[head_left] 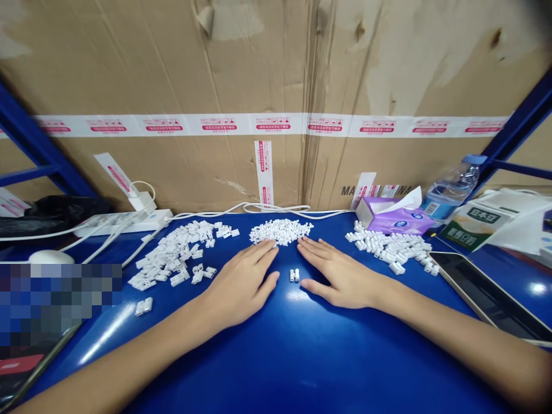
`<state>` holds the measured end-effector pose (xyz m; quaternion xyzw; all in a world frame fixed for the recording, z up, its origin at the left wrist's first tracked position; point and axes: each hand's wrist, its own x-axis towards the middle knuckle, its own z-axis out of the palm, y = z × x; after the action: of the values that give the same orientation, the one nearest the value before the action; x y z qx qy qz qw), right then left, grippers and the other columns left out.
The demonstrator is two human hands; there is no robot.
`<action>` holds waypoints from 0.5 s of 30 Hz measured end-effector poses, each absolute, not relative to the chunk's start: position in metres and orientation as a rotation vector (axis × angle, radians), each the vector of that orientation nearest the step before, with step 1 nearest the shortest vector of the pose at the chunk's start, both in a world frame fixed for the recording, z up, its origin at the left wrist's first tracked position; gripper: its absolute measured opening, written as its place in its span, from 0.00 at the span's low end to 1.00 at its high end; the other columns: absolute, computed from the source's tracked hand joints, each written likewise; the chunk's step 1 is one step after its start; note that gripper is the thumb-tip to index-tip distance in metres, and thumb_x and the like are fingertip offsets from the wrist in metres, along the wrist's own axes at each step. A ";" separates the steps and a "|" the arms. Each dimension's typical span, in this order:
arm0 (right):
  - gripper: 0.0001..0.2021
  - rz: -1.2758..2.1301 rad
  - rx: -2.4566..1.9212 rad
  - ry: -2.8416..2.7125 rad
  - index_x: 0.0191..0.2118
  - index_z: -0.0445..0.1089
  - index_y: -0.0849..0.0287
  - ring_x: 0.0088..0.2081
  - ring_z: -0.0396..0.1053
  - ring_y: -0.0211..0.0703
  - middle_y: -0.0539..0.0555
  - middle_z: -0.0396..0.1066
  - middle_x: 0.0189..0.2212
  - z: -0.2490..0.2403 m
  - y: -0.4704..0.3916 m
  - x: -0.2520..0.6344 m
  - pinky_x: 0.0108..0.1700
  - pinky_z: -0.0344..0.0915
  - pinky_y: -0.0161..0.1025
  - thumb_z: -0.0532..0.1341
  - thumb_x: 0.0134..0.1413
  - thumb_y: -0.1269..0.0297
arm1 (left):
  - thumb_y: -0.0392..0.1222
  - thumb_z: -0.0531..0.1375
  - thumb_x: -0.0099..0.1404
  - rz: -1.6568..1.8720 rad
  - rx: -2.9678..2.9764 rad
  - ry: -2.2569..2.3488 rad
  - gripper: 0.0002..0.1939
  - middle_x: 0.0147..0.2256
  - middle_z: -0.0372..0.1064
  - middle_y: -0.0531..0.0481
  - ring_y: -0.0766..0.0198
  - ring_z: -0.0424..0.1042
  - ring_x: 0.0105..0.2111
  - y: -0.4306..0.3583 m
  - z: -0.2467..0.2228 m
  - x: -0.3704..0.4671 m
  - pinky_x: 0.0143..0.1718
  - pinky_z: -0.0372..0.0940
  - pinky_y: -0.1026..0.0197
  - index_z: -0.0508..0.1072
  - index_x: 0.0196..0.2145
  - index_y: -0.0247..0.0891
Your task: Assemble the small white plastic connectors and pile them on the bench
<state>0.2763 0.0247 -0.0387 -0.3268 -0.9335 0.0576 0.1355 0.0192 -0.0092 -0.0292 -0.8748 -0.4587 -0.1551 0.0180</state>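
My left hand [245, 279] lies palm down on the blue table [267, 362], thumb apart from the fingers, holding nothing. Opposite it, my right hand [336, 273] rests flat with its thumb spread and nothing held. Between the two thumbs sit a small white connector piece [292, 275] and another beside it. Just beyond my fingertips is a pile of tiny white parts [280, 231]. A heap of white rectangular housings [172, 253] spreads left of my left hand, with a separate pair [144, 306] nearer. Right of my right hand is a pile of white pieces [394, 246].
A phone [487, 293], purple tissue pack [397, 217], plastic bottle [452, 187] and green-white carton [474, 221] stand right. At left are a power strip [125, 221] with cables, a white mouse [52, 256] and a partly blurred device [43, 362]. Cardboard [194, 172] lines the back.
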 end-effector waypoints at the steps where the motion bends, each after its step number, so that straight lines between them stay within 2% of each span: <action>1: 0.39 0.169 -0.957 -2.716 0.71 0.52 0.72 0.72 0.47 0.60 0.72 0.48 0.70 -0.039 0.024 0.276 0.71 0.48 0.63 0.54 0.68 0.44 | 0.45 0.53 0.73 -0.470 -2.706 -1.449 0.25 0.64 0.64 0.35 0.44 0.65 0.63 -0.013 -0.030 0.022 0.63 0.61 0.40 0.69 0.62 0.31; 4: 0.39 0.176 -0.972 -2.736 0.71 0.51 0.71 0.72 0.45 0.59 0.71 0.47 0.70 -0.039 0.024 0.277 0.72 0.46 0.62 0.53 0.68 0.44 | 0.45 0.54 0.72 -0.443 -2.687 -1.477 0.22 0.60 0.69 0.36 0.43 0.70 0.59 -0.021 -0.030 0.027 0.58 0.66 0.39 0.74 0.58 0.32; 9: 0.39 0.184 -0.996 -2.763 0.71 0.52 0.71 0.73 0.43 0.58 0.69 0.46 0.71 -0.037 0.024 0.277 0.72 0.44 0.61 0.51 0.68 0.42 | 0.45 0.54 0.73 -0.489 -2.683 -1.441 0.21 0.59 0.70 0.37 0.43 0.71 0.57 -0.016 -0.031 0.025 0.56 0.67 0.38 0.74 0.57 0.33; 15: 0.40 0.221 -1.020 -2.778 0.72 0.51 0.71 0.73 0.42 0.59 0.68 0.46 0.71 -0.035 0.024 0.276 0.73 0.42 0.61 0.51 0.68 0.42 | 0.40 0.53 0.73 -0.679 -2.648 -1.431 0.18 0.57 0.69 0.37 0.48 0.71 0.55 0.009 -0.037 0.009 0.58 0.68 0.45 0.74 0.55 0.31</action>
<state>0.2761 0.0240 -0.0349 -0.3424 -0.9326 0.0741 0.0871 0.0089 0.0089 -0.0374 -0.8579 -0.4635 -0.2199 0.0279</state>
